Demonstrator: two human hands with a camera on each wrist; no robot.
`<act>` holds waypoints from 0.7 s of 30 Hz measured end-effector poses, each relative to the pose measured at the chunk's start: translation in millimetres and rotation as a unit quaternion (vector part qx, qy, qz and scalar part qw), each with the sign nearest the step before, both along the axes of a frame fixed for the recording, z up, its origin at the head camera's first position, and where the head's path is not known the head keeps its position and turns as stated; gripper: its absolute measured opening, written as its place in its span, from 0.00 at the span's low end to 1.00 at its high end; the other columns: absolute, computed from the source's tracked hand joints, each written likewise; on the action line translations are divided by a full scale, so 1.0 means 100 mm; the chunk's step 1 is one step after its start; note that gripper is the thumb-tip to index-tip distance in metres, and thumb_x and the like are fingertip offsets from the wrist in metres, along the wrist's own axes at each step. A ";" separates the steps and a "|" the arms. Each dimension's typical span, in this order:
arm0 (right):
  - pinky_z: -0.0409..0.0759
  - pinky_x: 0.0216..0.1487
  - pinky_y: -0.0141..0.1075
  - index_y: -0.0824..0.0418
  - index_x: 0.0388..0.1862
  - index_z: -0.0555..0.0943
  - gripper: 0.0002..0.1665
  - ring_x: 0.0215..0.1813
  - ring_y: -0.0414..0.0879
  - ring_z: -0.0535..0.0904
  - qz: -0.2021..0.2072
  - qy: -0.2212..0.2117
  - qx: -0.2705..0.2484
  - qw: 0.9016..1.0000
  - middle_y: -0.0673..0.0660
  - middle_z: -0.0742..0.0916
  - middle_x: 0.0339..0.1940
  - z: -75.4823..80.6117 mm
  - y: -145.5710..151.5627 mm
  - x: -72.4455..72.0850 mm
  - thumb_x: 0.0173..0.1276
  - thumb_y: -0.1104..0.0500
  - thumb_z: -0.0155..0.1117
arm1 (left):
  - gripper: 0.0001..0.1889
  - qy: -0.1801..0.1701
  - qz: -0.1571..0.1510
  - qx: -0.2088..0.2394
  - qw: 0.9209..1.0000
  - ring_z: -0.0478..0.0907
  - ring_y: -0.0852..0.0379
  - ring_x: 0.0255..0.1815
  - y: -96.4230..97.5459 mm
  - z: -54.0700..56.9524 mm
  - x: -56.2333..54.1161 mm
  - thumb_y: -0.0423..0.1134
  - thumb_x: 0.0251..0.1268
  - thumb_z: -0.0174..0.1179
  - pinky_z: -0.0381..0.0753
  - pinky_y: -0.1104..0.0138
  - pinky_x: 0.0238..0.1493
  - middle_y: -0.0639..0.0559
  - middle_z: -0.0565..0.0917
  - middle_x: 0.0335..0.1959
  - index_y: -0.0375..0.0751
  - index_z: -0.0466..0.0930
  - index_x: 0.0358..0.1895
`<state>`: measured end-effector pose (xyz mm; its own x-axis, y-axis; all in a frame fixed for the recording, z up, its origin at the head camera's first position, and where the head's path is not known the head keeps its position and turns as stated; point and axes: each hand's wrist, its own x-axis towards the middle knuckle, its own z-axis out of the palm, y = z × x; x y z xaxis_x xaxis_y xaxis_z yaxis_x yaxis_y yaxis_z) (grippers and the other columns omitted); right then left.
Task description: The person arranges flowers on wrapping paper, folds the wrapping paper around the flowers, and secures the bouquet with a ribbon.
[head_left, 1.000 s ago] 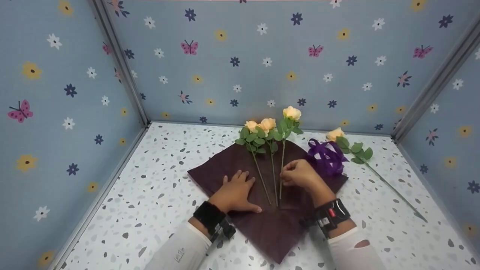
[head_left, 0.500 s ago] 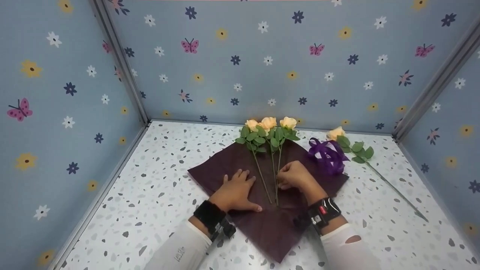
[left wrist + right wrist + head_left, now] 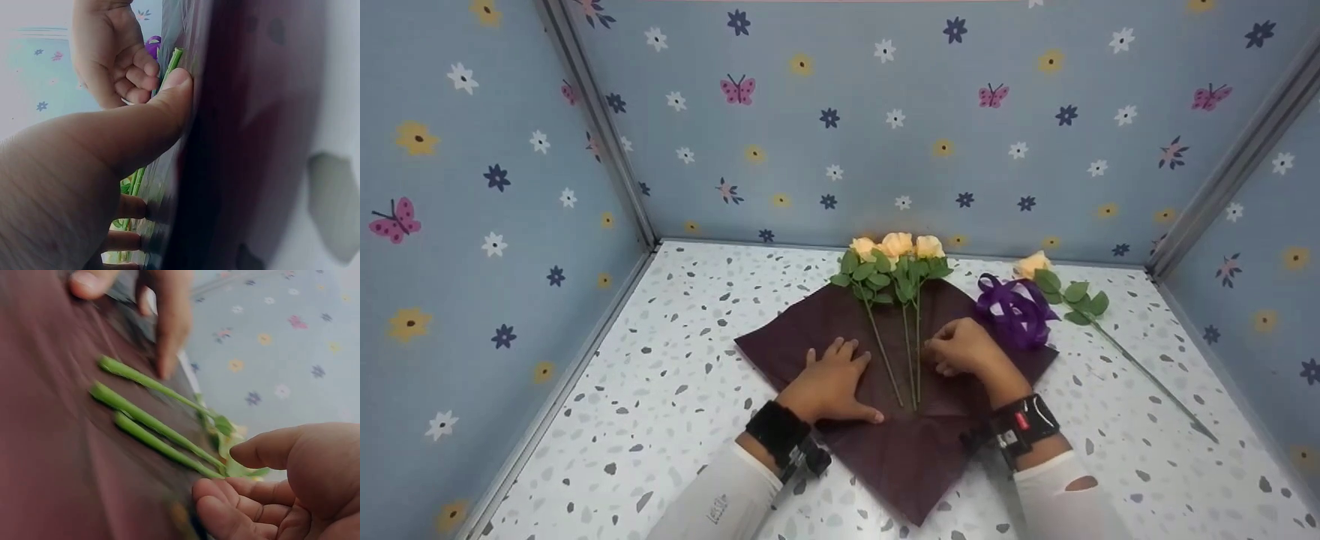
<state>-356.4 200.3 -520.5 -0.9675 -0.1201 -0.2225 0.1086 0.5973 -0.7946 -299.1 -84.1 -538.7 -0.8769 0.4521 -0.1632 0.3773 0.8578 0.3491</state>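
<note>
Three cream artificial roses lie side by side on a dark maroon wrapping sheet (image 3: 885,465), heads at the far edge: a left rose (image 3: 862,249), a middle rose (image 3: 897,246) and a right rose (image 3: 929,247). Spread flat, my left hand (image 3: 829,386) presses the sheet left of the stems. My right hand (image 3: 966,349) hovers just right of the right rose's stem (image 3: 918,352), holding nothing. In the right wrist view, a gap shows between its thumb (image 3: 264,449) and loosely bent fingers. The cut stem ends (image 3: 107,391) lie near one another there.
A bundle of purple ribbon (image 3: 1016,311) sits on the sheet's right corner. Beyond it another cream rose (image 3: 1031,265) lies slantwise on the speckled white table (image 3: 675,337). Blue patterned panels (image 3: 840,135) wall in the back and both sides.
My right hand has brought the right rose down and left beside the middle one, then let go and drawn back slightly right. The left hand has stayed in place.
</note>
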 end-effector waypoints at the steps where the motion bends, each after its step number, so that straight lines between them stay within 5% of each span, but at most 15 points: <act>1: 0.92 0.31 0.35 0.73 0.51 0.89 0.16 0.26 0.43 0.88 0.000 0.002 0.002 1.000 0.64 0.93 0.33 0.03 0.06 -0.01 0.81 0.58 0.70 | 0.63 0.000 0.000 0.000 1.000 0.47 0.32 0.97 0.00 0.00 0.00 0.77 0.61 0.77 0.50 0.24 0.90 0.38 0.54 0.96 0.45 0.62 0.92; 8: 0.90 0.35 0.38 0.72 0.56 0.89 0.19 0.32 0.46 0.89 -0.006 0.044 0.077 0.996 0.63 0.93 0.35 0.20 0.61 -0.05 0.82 0.55 0.70 | 0.64 -0.002 -0.002 0.006 1.000 0.46 0.32 0.97 -0.02 0.00 0.01 0.77 0.60 0.77 0.48 0.24 0.90 0.37 0.54 0.96 0.45 0.62 0.92; 13: 0.89 0.57 0.58 0.71 0.59 0.87 0.24 0.51 0.64 0.91 -0.016 0.083 0.187 0.979 0.72 0.93 0.52 0.23 1.15 -0.02 0.82 0.51 0.70 | 0.63 -0.004 0.001 0.004 1.000 0.46 0.32 0.97 0.01 0.00 0.01 0.76 0.60 0.77 0.47 0.24 0.90 0.38 0.54 0.96 0.46 0.62 0.92; 21: 0.77 0.74 0.74 0.75 0.76 0.75 0.37 0.73 0.81 0.79 -0.048 0.044 0.235 0.970 0.83 0.81 0.74 0.27 1.95 0.13 0.86 0.46 0.62 | 0.64 -0.005 -0.001 0.005 1.000 0.45 0.32 0.97 0.00 0.02 0.01 0.76 0.61 0.77 0.47 0.24 0.90 0.37 0.53 0.96 0.45 0.62 0.92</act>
<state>-343.7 394.8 -493.4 -0.9870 0.0661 -0.1462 0.1254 0.8864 -0.4456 -297.9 -83.8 -537.1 -0.8744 0.4555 -0.1670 0.3753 0.8532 0.3621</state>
